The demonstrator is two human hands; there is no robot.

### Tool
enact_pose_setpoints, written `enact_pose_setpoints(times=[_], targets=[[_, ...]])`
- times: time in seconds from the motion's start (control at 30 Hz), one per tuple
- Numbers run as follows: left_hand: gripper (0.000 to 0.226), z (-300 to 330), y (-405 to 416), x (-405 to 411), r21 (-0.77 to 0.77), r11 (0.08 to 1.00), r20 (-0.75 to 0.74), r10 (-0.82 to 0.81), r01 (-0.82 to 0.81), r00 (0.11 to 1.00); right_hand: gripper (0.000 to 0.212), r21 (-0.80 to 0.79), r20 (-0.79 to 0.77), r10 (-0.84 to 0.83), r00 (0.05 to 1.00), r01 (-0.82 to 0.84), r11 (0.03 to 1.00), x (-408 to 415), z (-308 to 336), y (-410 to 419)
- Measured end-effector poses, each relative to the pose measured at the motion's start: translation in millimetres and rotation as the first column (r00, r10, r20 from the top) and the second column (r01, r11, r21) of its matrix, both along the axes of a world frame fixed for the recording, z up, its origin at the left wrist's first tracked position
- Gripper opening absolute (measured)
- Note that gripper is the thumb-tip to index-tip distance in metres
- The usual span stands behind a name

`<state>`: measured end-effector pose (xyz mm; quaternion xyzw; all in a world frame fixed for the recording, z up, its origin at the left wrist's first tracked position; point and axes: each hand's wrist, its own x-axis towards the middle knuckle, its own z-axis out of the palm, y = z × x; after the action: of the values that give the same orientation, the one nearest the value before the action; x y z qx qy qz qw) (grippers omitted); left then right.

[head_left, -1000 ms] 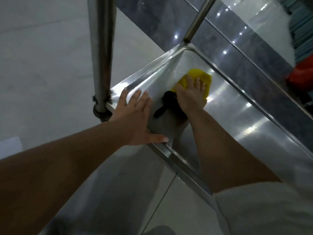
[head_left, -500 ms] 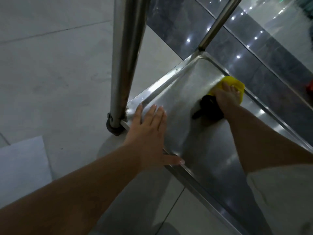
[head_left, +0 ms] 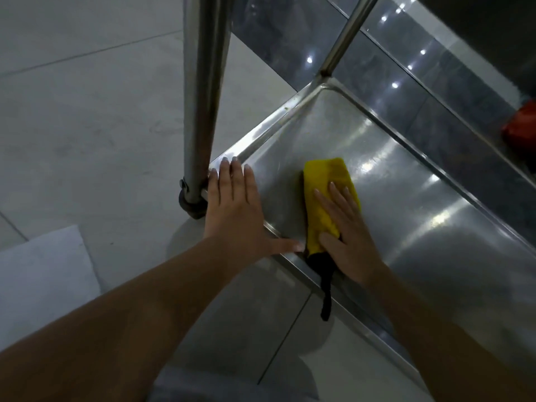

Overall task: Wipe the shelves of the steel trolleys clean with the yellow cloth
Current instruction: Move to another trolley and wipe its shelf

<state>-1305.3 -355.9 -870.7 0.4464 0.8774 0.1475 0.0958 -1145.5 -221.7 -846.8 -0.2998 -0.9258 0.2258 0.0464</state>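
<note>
We are seeing two bare forearms, with no sleeves, watches, rings or bands showing on them. The left hand (head_left: 236,210) is showing longish, pale, glossy fingernails, and the right hand (head_left: 346,232) is showing the same kind of nails. Below the forearms, well back from both hands, we are seeing a dim strip of grey clothing (head_left: 203,384); its cut is too dark to tell.

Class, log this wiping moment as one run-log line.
left hand flat on shelf rim | right hand presses yellow cloth near front edge | wiping underway
</note>
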Motion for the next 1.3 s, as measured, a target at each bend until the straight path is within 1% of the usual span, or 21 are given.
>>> enact_pose_setpoints(times=[0.1,0.17,0.23,0.33,0.4,0.5,0.63,0.7,0.73,0.8,0.87,0.93,1.0,1.03,1.1,1.17,1.23,1.27,1.3], targets=[[0.154,-0.6,-0.9,-2.0,-0.008,1.0,-0.005,-0.018,0.018,1.0,0.073,0.003,0.039,-0.1,0.994,0.1,0.995,-5.4,0.4,-6.9],[0.154,-1.2,-2.1,-4.1,-0.014,1.0,-0.016,-0.027,0.027,1.0,0.073,0.024,0.056,-0.101,0.993,0.099,0.995,-26.1,1.4,-8.6],[0.154,-1.7,-2.9,-6.2,-0.008,0.999,-0.028,-0.032,0.031,0.999,0.076,0.051,0.087,-0.045,0.995,0.041,0.998,-52.7,2.1,-3.5],[0.152,-0.8,-3.1,-7.1,-0.007,0.999,-0.039,-0.04,0.04,0.998,0.078,0.103,0.146,0.073,0.987,-0.089,0.991,-103.0,-2.1,10.4],[0.15,-0.5,-2.6,-7.6,-0.006,0.999,-0.046,-0.036,0.036,0.998,0.074,0.09,0.132,0.084,0.988,-0.096,0.991,-137.3,-6.1,23.3],[0.148,-3.5,-2.1,-9.0,-0.013,0.999,-0.064,-0.038,0.037,0.997,0.07,0.074,0.114,-0.035,0.993,0.027,0.997,-174.1,-10.2,57.6],[0.147,-7.5,-0.4,-9.0,0.004,0.999,-0.067,-0.032,0.032,0.997,0.065,0.058,0.2,-0.267,0.943,0.261,0.964,-205.2,-11.2,109.8],[0.147,-8.6,2.3,-12.5,0.022,0.999,-0.078,-0.028,0.03,0.997,0.063,0.078,0.232,-0.294,0.927,0.283,0.956,-217.1,-12.9,112.9],[0.147,-9.0,3.6,-14.8,0.031,0.999,-0.079,-0.025,0.028,0.997,0.062,0.085,0.227,-0.267,0.937,0.254,0.963,-219.3,-13.7,109.0],[0.147,-10.0,5.2,-19.3,0.036,0.999,-0.08,-0.028,0.031,0.996,0.062,0.074,0.183,-0.148,0.972,0.137,0.988,-207.6,-12.5,93.3],[0.148,-10.8,5.4,-23.7,0.047,0.998,-0.085,-0.032,0.036,0.996,0.066,0.063,0.142,0.015,0.99,-0.024,0.998,-177.5,-10.2,70.3],[0.15,-10.2,5.8,-25.8,0.065,0.997,-0.077,-0.042,0.047,0.996,0.07,0.027,0.09,0.148,0.985,-0.151,0.988,-134.4,-5.5,42.3],[0.152,-10.5,6.3,-27.4,0.08,0.995,-0.057,-0.06,0.065,0.997,0.071,-0.02,0.024,0.232,0.972,-0.231,0.973,-87.8,-1.0,18.0],[0.153,-11.7,6.1,-28.4,0.081,0.994,-0.049,-0.073,0.077,0.996,0.071,-0.03,0.009,0.244,0.97,-0.244,0.969,-64.0,0.7,10.6],[0.154,-16.5,5.5,-31.0,0.079,0.991,-0.048,-0.106,0.109,0.993,0.073,-0.03,0.002,0.22,0.976,-0.219,0.975,-19.6,1.8,6.4],[0.153,-20.5,4.9,-32.9,0.072,0.987,-0.057,-0.14,0.144,0.988,0.075,-0.054,-0.011,0.138,0.99,-0.139,0.989,10.2,0.8,5.7],[0.153,-23.4,6.0,-34.6,0.063,0.985,-0.081,-0.155,0.161,0.984,0.075,-0.068,-0.018,0.005,1.0,-0.006,0.998,14.8,-1.3,0.0],[0.152,-24.2,7.0,-35.4,0.058,0.985,-0.091,-0.157,0.163,0.983,0.074,-0.051,-0.018,-0.046,0.999,0.045,0.998,8.0,-2.3,-4.0],[0.153,-24.4,8.0,-36.7,0.053,0.985,-0.094,-0.159,0.165,0.983,0.074,-0.016,-0.004,-0.053,0.999,0.053,0.998,-2.9,-2.8,-7.3]])
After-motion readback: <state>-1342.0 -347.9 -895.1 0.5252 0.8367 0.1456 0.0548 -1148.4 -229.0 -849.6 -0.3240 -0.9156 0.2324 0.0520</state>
